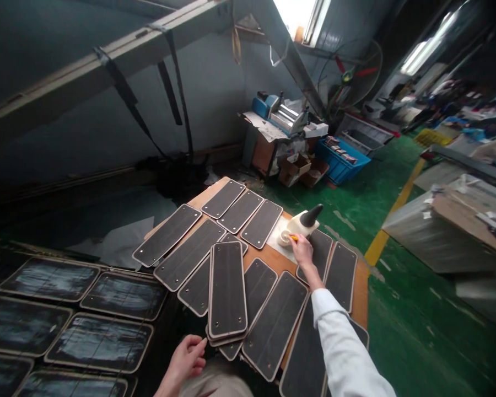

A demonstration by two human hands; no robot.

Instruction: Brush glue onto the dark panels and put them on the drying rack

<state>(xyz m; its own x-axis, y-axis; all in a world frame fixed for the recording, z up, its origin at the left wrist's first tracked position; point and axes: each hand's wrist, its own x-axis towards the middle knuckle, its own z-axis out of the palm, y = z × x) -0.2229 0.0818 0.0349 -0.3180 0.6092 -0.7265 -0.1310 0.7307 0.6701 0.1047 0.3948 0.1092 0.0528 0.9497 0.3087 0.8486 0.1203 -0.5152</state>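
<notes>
My right hand is closed round a thin yellow stick, whose far end dips into the round opening of a cream-coloured plastic bottle. That bottle has a black cone-shaped cap and lies tilted on a pale sheet. What is on the stick's hidden end I cannot make out. Low in the picture, my left hand has loosely bent fingers, partly apart, by the lower corner of a small stack of dark panels. Its fingertips are at the stack's edge; whether they touch is unclear. The panels are rounded rectangles with light borders and small metal studs.
More dark panels overlap across the brown board. At left, panels with wet-looking, shiny faces lie in rows. Beyond stand a small roller machine, cardboard boxes and a blue crate. A sloping beam crosses the upper left.
</notes>
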